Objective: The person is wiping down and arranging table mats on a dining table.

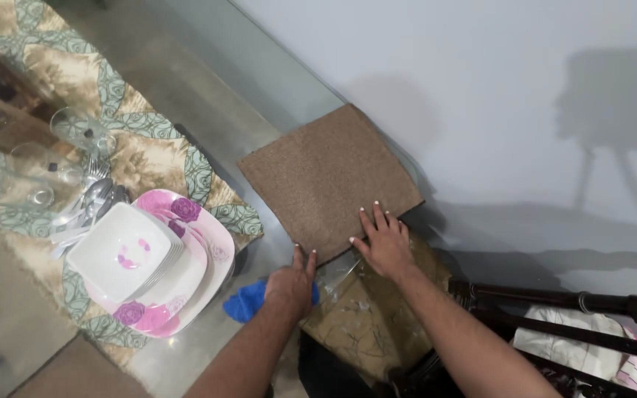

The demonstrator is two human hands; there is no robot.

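1. The brown square mat (329, 179) lies flat on the glass table (208, 96), turned so one corner points away from the person; its right corner juts just past the table's edge beside the pale wall (481, 81).
2. Beyond the mat's far-left edge the glass is bare; the stack of pink-flowered plates (186, 280) stands near the mat's left, with a strip of glass between them.
3. The right hand (385, 239) rests palm down on the mat's near corner, fingers spread and flat, gripping nothing.
4. The left hand (293, 284) sits just at the mat's near-left edge, fingers curled over a blue cloth (243, 301), pressing it to the glass.
5. Both forearms reach in from below the mat, slanting toward each other.
6. A dark wooden chair (554, 317) stands below and right of the mat, close to the right forearm.
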